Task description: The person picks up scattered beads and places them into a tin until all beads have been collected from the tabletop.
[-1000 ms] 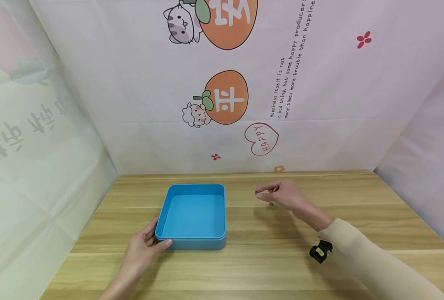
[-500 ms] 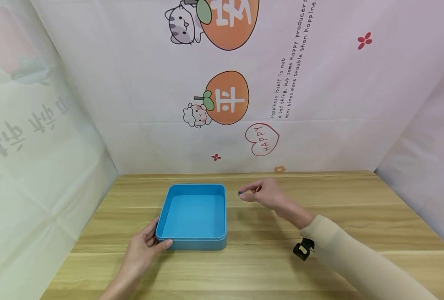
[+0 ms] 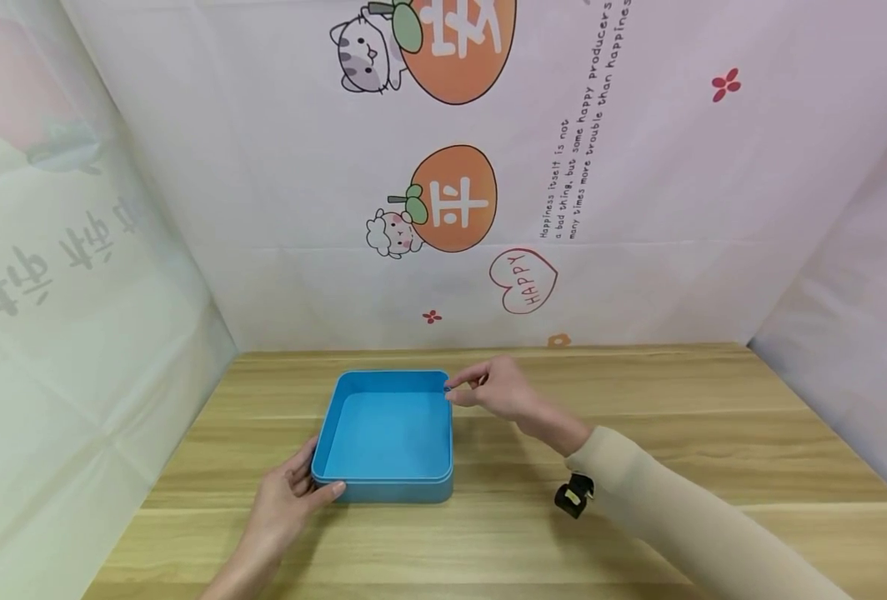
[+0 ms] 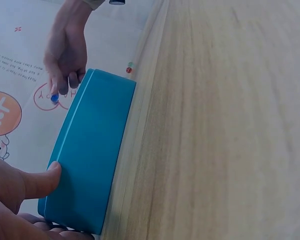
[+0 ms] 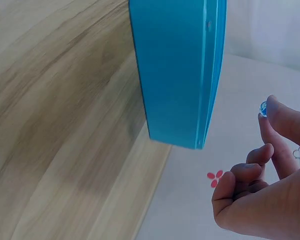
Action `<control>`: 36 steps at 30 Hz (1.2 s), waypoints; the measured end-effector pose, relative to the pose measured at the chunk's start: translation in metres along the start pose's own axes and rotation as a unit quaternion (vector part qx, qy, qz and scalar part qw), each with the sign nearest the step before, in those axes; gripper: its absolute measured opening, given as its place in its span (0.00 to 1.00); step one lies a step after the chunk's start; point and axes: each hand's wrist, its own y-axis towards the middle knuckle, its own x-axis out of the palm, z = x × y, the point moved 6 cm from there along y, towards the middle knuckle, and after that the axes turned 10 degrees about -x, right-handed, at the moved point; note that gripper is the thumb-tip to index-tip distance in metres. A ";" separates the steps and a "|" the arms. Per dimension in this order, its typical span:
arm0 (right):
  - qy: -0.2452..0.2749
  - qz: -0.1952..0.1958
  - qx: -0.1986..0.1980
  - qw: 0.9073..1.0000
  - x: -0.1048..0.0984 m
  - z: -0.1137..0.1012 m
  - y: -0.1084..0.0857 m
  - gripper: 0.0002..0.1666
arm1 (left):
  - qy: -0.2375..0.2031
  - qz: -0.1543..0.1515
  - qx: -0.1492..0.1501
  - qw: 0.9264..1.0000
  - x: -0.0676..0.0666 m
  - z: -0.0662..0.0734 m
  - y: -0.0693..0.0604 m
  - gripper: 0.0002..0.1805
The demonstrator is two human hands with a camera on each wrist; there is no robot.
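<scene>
A blue open-topped box [image 3: 387,437] stands on the wooden table. My left hand [image 3: 284,493] grips its near left corner, thumb on the front wall and fingers along the left side. My right hand [image 3: 498,389] is over the box's right rim, towards the far corner. Between thumb and forefinger it pinches a small blue glass marble [image 5: 263,108]; the other fingers are curled in. In the left wrist view the marble [image 4: 54,98] shows above the level of the rim. The inside of the box shows only its bare blue floor.
Wood-grain tabletop [image 3: 638,400] extends to the right and in front of the box. A white printed cloth [image 3: 301,275] rises along the table's back edge, with more cloth at both sides. A small black device [image 3: 574,497] is strapped at the right wrist.
My right hand has moved left with the marble, from above the table at the right to the box's right rim. The left hand and the box have stayed in place.
</scene>
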 end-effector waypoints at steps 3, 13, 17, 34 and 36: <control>0.000 -0.003 -0.004 1.000 0.006 -0.004 0.003 0.07 | 0.002 0.002 0.000 1.000 0.000 0.000 0.000 0.48; -0.004 -0.012 -0.027 1.000 0.026 -0.011 0.015 0.06 | -0.001 0.002 0.001 1.000 0.000 0.000 0.000 0.48; -0.002 -0.017 -0.024 1.000 0.034 -0.015 0.020 0.07 | -0.003 0.000 0.001 1.000 0.001 0.000 0.000 0.48; -0.021 -0.029 -0.037 0.999 0.064 -0.021 0.038 0.08 | -0.004 -0.002 0.000 1.000 0.001 -0.002 0.002 0.48; -0.028 -0.028 -0.035 0.999 0.066 -0.021 0.040 0.07 | -0.003 -0.002 0.000 1.000 0.001 -0.002 0.002 0.48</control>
